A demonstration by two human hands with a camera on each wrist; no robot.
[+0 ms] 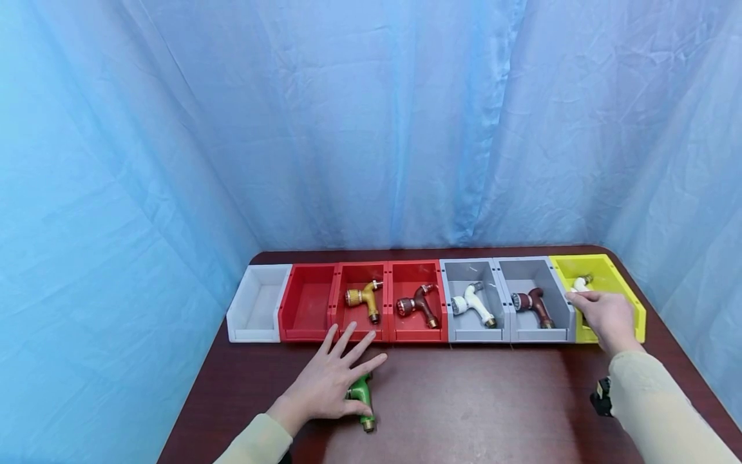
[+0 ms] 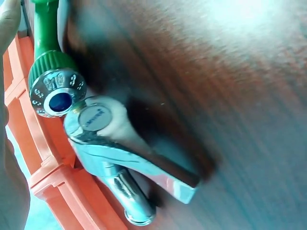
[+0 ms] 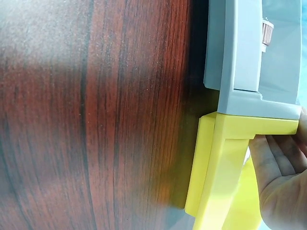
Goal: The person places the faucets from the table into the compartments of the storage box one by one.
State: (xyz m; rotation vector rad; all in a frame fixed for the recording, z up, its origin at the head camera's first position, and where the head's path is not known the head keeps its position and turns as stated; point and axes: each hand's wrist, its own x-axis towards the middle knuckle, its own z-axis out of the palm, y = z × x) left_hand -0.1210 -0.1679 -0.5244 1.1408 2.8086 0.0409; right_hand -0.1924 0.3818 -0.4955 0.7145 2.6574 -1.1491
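Observation:
My left hand [image 1: 332, 381] is spread over a green faucet [image 1: 362, 390] on the table, its thumb across the faucet's body; whether it touches is unclear. A chrome lever faucet [image 2: 103, 127] lies against the green faucet's round knob in the left wrist view. The head view hides the chrome one behind the hand. My right hand [image 1: 605, 316] has curled fingers at the left wall of the yellow bin [image 1: 639, 322]. Beside the fingertips, inside that bin, shows part of a white faucet [image 1: 581, 282]. The hand covers the rest, so any hold on it is hidden.
Bins line the table's back edge. A gold faucet [image 1: 365, 299] and a brown faucet [image 1: 420, 305] lie in red bins. Grey bins hold a white-bodied faucet [image 1: 476, 301] and a dark red faucet [image 1: 536, 305]. At left stand a white bin [image 1: 255, 336] and another red bin [image 1: 306, 334].

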